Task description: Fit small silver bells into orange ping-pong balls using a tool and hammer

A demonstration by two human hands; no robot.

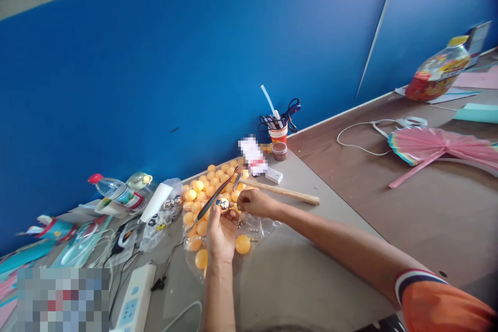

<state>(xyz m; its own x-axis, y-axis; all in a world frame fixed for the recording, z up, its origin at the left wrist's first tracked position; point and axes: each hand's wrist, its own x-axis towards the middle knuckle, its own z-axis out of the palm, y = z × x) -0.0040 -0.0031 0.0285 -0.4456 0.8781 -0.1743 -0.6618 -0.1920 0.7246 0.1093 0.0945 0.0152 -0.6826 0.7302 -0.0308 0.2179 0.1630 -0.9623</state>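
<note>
My left hand (221, 233) has its palm turned up and its fingers curled around a shiny metallic ball (223, 204). Close beside it on the right is my right hand (252, 202), fingers bent in and pinched together; whatever they hold is hidden. Beneath both hands lies a clear plastic bag (190, 257) of orange ping-pong balls (212, 190). One loose-looking orange ball (243, 244) sits just right of my left wrist. Small shiny pieces show in the plastic under my right hand. A wooden handle (288, 192) extends behind my right hand, and a dark strap (217, 193) crosses the balls.
Against the blue partition (175, 72) stands a paper cup (278, 134) of pens and tools. Bottles (119, 191), cables and a power strip (134, 295) crowd the left. Rightward lie a pink paper fan (443, 150) and a large drink bottle (438, 72).
</note>
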